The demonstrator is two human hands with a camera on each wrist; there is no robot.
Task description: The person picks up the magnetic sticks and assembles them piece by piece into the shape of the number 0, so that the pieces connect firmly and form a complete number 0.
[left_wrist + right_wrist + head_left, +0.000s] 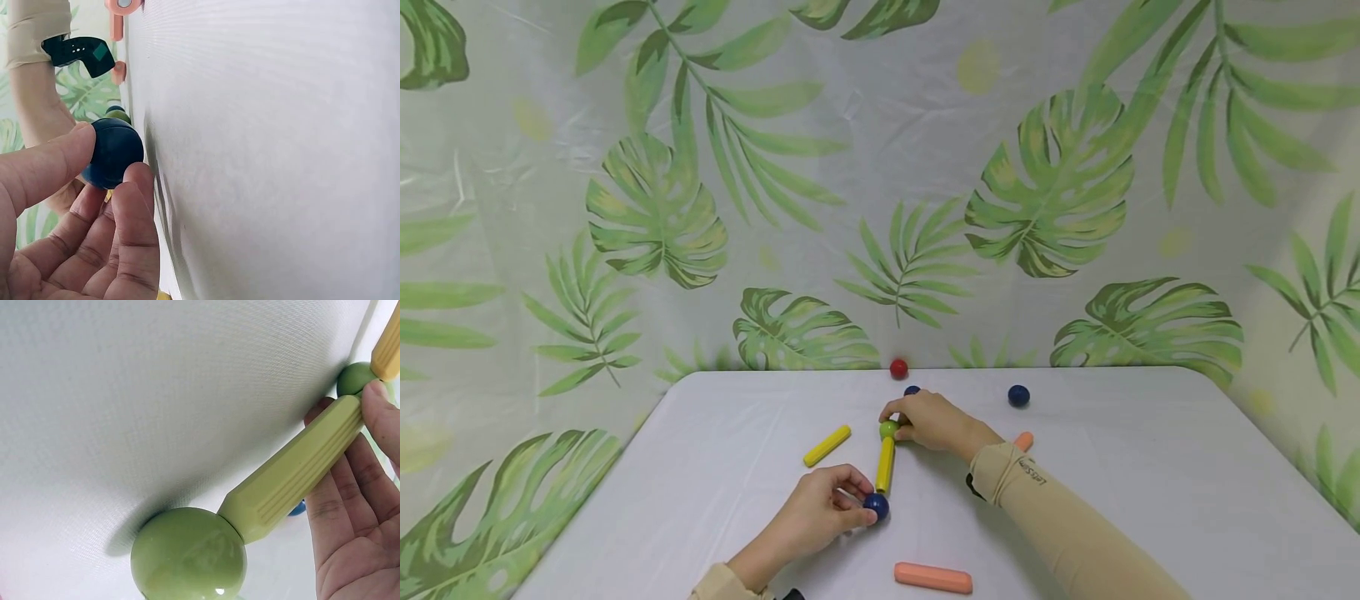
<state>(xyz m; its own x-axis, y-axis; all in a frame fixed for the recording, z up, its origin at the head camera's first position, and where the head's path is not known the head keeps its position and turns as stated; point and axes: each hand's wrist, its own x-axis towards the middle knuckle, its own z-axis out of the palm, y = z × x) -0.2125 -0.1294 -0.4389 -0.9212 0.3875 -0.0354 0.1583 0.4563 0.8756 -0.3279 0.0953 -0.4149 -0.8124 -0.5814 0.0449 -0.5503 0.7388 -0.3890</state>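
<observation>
My left hand (820, 510) pinches a dark blue ball (115, 153) between thumb and fingertips, just above the white surface. A yellow ridged stick (885, 465) runs from beside that ball to a green ball (889, 429); whether it touches the blue one is unclear. My right hand (936, 421) grips around this green ball, thumb on one side and fingers on the other. In the right wrist view, a light green stick (294, 469) joins the gripped ball to a second green ball (189, 555); the right hand hides both from the head view.
A loose yellow stick (827, 446) lies left of the joined pieces. An orange stick (932, 577) is near the front; another (1024, 441) shows partly behind the right sleeve. Toward the back are a red ball (898, 369), a blue ball (1018, 396) and a partly hidden blue ball (912, 391).
</observation>
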